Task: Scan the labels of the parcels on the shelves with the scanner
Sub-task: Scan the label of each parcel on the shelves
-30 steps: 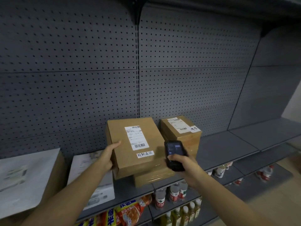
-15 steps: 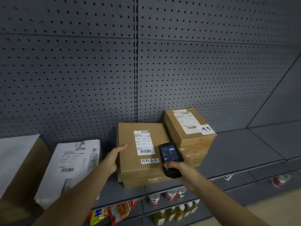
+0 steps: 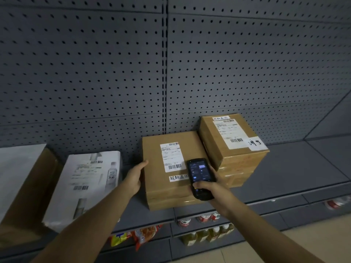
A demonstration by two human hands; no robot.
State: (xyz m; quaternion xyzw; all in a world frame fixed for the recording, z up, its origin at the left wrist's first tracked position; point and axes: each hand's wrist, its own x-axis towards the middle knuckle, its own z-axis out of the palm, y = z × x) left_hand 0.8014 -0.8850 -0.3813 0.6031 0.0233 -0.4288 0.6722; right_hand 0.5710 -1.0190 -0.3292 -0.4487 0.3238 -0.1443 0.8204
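The right hand (image 3: 212,188) grips a black handheld scanner (image 3: 200,177), screen lit, over the lower right of a brown cardboard parcel (image 3: 171,171) on the grey shelf (image 3: 284,171). The left hand (image 3: 135,177) lies flat against that parcel's left side, fingers straight. The parcel now sits flatter on the box beneath than a second ago. Label (image 3: 171,157) print is too small to read. Behind, a taller parcel (image 3: 233,145) touches it.

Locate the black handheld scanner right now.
In the head view, the black handheld scanner sits right of centre, gripped by the right hand, over the flat brown cardboard parcel, beside its white shipping label.
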